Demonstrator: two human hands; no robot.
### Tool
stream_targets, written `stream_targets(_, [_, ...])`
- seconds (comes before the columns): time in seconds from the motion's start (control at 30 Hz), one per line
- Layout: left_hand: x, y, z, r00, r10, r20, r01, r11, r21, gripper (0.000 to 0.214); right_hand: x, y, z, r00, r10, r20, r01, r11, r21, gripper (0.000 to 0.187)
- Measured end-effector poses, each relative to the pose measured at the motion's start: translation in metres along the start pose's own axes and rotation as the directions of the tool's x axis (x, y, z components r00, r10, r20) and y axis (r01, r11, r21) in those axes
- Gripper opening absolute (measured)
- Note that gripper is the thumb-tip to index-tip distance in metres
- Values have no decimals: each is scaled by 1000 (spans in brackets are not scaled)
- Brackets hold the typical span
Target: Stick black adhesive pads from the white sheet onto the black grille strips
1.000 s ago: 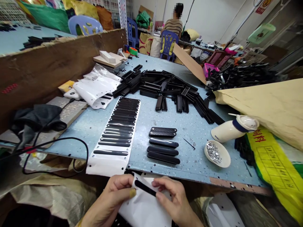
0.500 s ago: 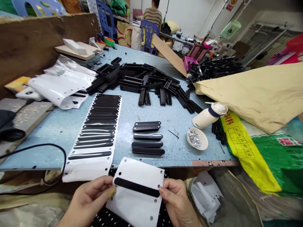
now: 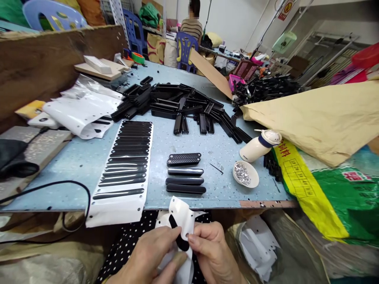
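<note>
In the head view, both hands are over my lap, below the table's front edge. My left hand point(image 3: 152, 252) is closed on a white backing sheet point(image 3: 179, 206), its fingers pressed over a black strip point(image 3: 181, 242) on it. The right edge of that sheet is pinched by my right hand point(image 3: 211, 246). The sheet is bent and crumpled between them. Just beyond lie several smooth black bars point(image 3: 186, 189) and a patterned black piece point(image 3: 183, 159). A longer white sheet point(image 3: 118, 211) carrying rows of black strips lies to the left.
Stacks of black parts point(image 3: 166, 100) curve across the table's middle. On the right stand a cream bottle point(image 3: 253, 152) and a bowl point(image 3: 254, 175) of small shiny pieces. A thin black rod point(image 3: 216, 168) lies nearby. Brown paper point(image 3: 319, 118) covers the right side. A person point(image 3: 191, 25) sits far back.
The white sheet was held nearly flat and is now bent and bunched. My left hand has moved right across it, onto the black strip; my right hand has shifted slightly left.
</note>
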State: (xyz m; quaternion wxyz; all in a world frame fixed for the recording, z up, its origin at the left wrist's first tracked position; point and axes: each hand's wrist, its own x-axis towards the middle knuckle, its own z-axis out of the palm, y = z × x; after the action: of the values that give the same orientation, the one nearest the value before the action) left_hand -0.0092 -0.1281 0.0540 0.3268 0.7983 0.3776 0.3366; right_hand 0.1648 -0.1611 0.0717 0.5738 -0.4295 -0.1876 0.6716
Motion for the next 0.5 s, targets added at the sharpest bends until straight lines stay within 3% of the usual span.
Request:
stream_targets(0.23, [-4, -3, -10, 995, -64, 80, 74, 990, -123, 51, 4, 9, 3, 999, 27, 36, -28, 999, 19, 21])
stream_targets(0.43, [-2, -5, -9, 954, -291, 72, 299, 945, -133, 37, 5, 4, 9, 989, 83, 122, -90, 995, 53, 20])
stream_targets(0.5, [2, 0, -11, 951, -299, 84, 307, 945, -110, 25, 5, 1, 11, 987, 76, 143, -85, 995, 61, 20])
